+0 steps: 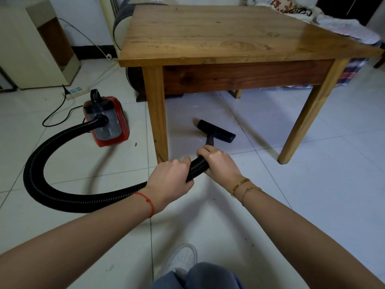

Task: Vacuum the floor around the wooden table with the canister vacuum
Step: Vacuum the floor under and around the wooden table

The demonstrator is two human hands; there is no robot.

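- Gripping black corrugated hose (62, 197) with both hands: left hand (170, 180) and right hand (218, 163) both curled tight around it, right one nearer the nozzle.
- Resting floor brush nozzle (216, 131) on white tile floor (312, 205), under wooden table (229, 32), between its near legs.
- Sitting left of table: red canister vacuum (108, 119), hose looping back from it.

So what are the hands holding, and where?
Both hands grip the black hose near its nozzle end: left hand behind, right hand in front.

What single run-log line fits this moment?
both hands: left hand and right hand grip hose | floor nozzle: on tiles under wooden table | canister vacuum: left of table leg
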